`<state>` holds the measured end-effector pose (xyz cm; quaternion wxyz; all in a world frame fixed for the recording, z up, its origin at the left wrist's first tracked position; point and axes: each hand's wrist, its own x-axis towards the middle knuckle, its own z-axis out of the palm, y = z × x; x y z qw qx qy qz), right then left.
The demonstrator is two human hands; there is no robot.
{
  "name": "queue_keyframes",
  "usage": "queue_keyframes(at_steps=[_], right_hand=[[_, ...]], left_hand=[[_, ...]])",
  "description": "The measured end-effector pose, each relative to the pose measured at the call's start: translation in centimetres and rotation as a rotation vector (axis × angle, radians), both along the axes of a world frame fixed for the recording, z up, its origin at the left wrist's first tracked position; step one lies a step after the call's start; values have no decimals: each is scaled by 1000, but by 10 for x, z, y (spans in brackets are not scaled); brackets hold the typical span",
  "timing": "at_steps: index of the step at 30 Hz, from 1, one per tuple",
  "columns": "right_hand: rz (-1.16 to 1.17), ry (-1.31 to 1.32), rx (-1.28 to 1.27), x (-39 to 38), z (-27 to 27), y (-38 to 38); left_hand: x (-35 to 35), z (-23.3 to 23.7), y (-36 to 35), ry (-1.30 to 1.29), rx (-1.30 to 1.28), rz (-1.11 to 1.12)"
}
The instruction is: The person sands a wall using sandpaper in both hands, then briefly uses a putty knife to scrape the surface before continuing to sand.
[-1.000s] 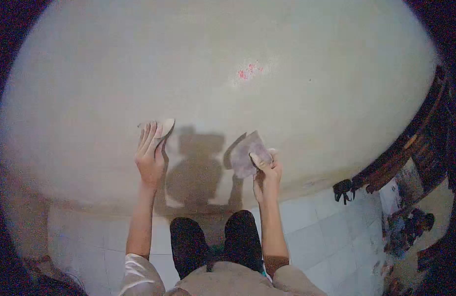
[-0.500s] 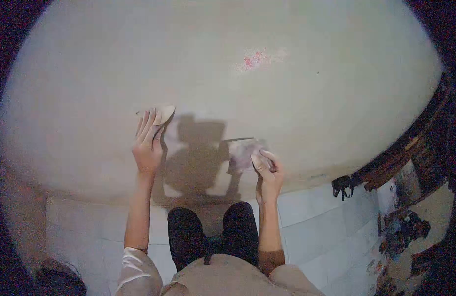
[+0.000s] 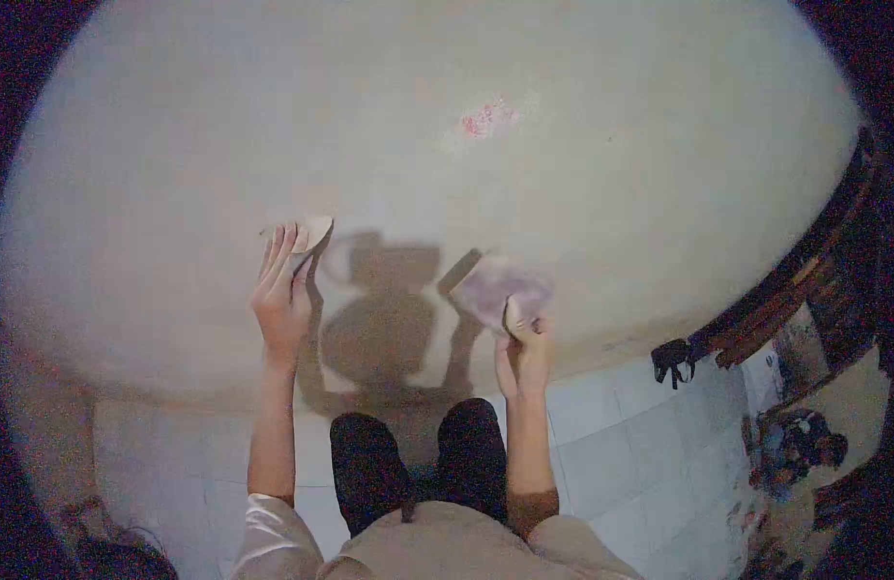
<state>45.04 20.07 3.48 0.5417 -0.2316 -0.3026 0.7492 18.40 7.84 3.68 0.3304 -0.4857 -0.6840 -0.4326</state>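
My left hand [image 3: 280,300] lies against the pale wall [image 3: 273,116], its fingers holding a small beige piece of sandpaper [image 3: 317,231] whose curved edge sticks out past the fingertips. Lower and to the right, my right hand [image 3: 526,350] pinches the lower edge of a sheet of sandpaper [image 3: 490,292] with a mottled purple-grey face. That sheet is tilted and casts a dark shadow on the wall beside its left corner. My own head and arms throw a shadow between the two hands.
A red, scuffed patch [image 3: 490,118] marks the wall higher up. Pale floor tiles [image 3: 611,454] run along its foot, under my legs [image 3: 471,449]. On the right, a black strapped object [image 3: 672,361] hangs near dark wooden pieces [image 3: 747,338], with cluttered dark items below.
The sandpaper in my right hand has turned, with more of its purple-grey face showing, and the hand has dropped slightly. My left hand has shifted a little down and left.
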Motion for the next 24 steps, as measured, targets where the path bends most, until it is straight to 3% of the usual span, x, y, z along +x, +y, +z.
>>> queue_keyframes(at_steps=[2, 4, 5, 7, 11, 13, 15, 17, 21, 24], right_hand=[[-109, -70, -33, -4, 10, 8], [-507, -405, 461, -9, 15, 21], [-512, -401, 464, -13, 16, 29], [-700, -438, 1025, -26, 22, 47], [-767, -592, 1254, -60, 54, 74], [-920, -720, 1476, -72, 62, 82], [-861, -732, 1460, -77, 58, 77], [-919, -934, 1498, -73, 45, 76], [-905, -699, 1548, -71, 40, 88], [-1011, -602, 1457, -78, 66, 100]], left_hand=[[1, 1, 1, 8, -4, 7], [2, 1, 2, -25, 24, -3], [2, 1, 2, -20, 28, -6], [1, 0, 4, -13, 17, 3], [4, 2, 10, -5, 59, -6], [-2, -5, 15, 26, 75, -16], [-10, -11, 18, 71, 125, -17], [-9, -10, 15, 129, 61, -16], [-10, -25, 14, 158, 83, -19], [-21, -39, 20, 141, 107, -11]])
